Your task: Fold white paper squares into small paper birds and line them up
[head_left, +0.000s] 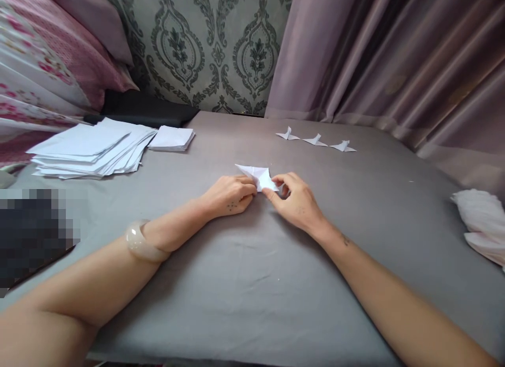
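Observation:
A small piece of folded white paper (256, 175) is held just above the grey cloth, a pointed corner sticking out to the upper left. My left hand (232, 196) grips its left lower side, fingers curled, partly hiding that edge. On the other side my right hand (295, 199) pinches the right corner between thumb and fingers. Farther back on the right lie three folded paper birds (314, 140) in a slanting row, each with a raised middle part.
Stacked white paper sheets (90, 146) lie at the back left, beside a smaller paper pile (171, 138). A blurred dark object (31, 235) is at the left edge. White crumpled fabric (481, 219) lies far right. Curtains (355, 51) and a patterned wall (216, 46) border the grey surface (252, 293).

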Motion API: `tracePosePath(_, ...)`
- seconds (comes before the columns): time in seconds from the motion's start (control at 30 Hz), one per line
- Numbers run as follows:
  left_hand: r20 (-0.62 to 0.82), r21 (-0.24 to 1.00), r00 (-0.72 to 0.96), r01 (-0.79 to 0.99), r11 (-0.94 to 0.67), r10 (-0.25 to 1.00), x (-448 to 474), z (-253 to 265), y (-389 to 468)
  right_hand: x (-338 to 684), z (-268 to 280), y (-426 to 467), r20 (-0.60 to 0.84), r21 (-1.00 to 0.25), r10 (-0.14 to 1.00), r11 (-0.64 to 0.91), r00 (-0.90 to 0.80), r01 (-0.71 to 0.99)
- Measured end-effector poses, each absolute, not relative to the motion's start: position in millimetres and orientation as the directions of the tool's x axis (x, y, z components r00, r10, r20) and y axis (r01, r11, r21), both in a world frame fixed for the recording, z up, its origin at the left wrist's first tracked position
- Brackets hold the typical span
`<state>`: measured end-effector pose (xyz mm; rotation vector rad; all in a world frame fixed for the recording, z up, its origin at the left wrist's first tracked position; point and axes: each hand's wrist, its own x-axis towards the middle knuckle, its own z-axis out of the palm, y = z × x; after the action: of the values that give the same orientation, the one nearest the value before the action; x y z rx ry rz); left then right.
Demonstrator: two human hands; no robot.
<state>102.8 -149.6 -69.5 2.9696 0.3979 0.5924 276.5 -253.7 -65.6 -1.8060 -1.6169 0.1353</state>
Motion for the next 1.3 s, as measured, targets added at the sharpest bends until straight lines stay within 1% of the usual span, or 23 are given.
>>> tracePosePath(0.07, 0.415, 0.126, 0.853, 0.291, -0.948, 0.317, 103, -68, -150, 273, -69, -254, 0.363, -0.468, 0.919, 0.035, 0.156, 0.883)
tracePosePath(0.13, 0.507, 0.117, 0.774, 0.376, -0.919, 0.381, 103, -67, -149, 273, -71, -256, 0.356, -0.393, 0.927, 0.038, 0.114, 0.919)
tracePosePath(0.2, 0.588, 0.111, 0.689, 0.450, -0.886, 0.424, 103, -67, -146, 276, -73, -258, 0.346, -0.344, 0.934, 0.040, 0.087, 0.938)
tracePosePath(0.23, 0.608, 0.103, 0.667, 0.472, -0.876, 0.431, 103, -67, -143, 278, -74, -258, 0.338, -0.330, 0.938, 0.043, 0.075, 0.943)
tracePosePath(0.3, 0.601, 0.055, 0.691, 0.466, -0.883, 0.402, 102, -69, -139, 282, -75, -258, 0.321, -0.309, 0.945, 0.036, 0.069, 0.950)
tracePosePath(0.37, 0.551, -0.029, 0.772, 0.399, -0.916, 0.319, 101, -70, -137, 285, -74, -257, 0.322, -0.294, 0.940, -0.009, 0.108, 0.956)
tracePosePath(0.47, 0.454, -0.162, 0.868, 0.303, -0.939, 0.201, 100, -67, -141, 287, -72, -258, 0.411, -0.327, 0.883, -0.089, 0.226, 0.941)
tracePosePath(0.53, 0.433, -0.242, 0.882, 0.312, -0.919, 0.185, 101, -65, -148, 285, -69, -260, 0.493, -0.369, 0.828, -0.078, 0.266, 0.926)
tracePosePath(0.6, 0.457, -0.314, 0.869, 0.356, -0.880, 0.188, 103, -63, -155, 282, -67, -265, 0.544, -0.374, 0.802, -0.030, 0.245, 0.927)
tracePosePath(0.63, 0.472, -0.345, 0.861, 0.377, -0.859, 0.189, 104, -63, -158, 280, -66, -267, 0.549, -0.358, 0.808, -0.005, 0.215, 0.934)
tracePosePath(0.7, 0.489, -0.393, 0.853, 0.403, -0.826, 0.183, 106, -65, -164, 275, -65, -270, 0.519, -0.301, 0.845, 0.035, 0.133, 0.953)
tracePosePath(0.77, 0.485, -0.416, 0.856, 0.409, -0.813, 0.182, 108, -66, -168, 271, -66, -272, 0.465, -0.229, 0.884, 0.069, 0.047, 0.971)
tracePosePath(0.87, 0.454, -0.396, 0.866, 0.406, -0.823, 0.209, 110, -66, -174, 270, -67, -270, 0.408, -0.128, 0.912, 0.111, -0.049, 0.986)
tracePosePath(1.0, 0.430, -0.301, 0.867, 0.401, -0.865, 0.252, 111, -64, -178, 272, -69, -267, 0.377, -0.046, 0.924, 0.087, -0.064, 0.995)
tracePosePath(1.1, 0.400, -0.226, 0.882, 0.357, -0.906, 0.248, 111, -64, -180, 275, -70, -270, 0.346, -0.055, 0.938, 0.045, -0.024, 0.997)
tracePosePath(1.2, 0.360, -0.182, 0.903, 0.313, -0.932, 0.233, 110, -65, -182, 278, -68, -276, 0.281, -0.111, 0.960, 0.030, 0.003, 0.993)
tracePosePath(1.3, 0.335, -0.154, 0.913, 0.298, -0.942, 0.234, 111, -66, -184, 279, -65, -283, 0.250, -0.159, 0.968, 0.022, 0.019, 0.987)
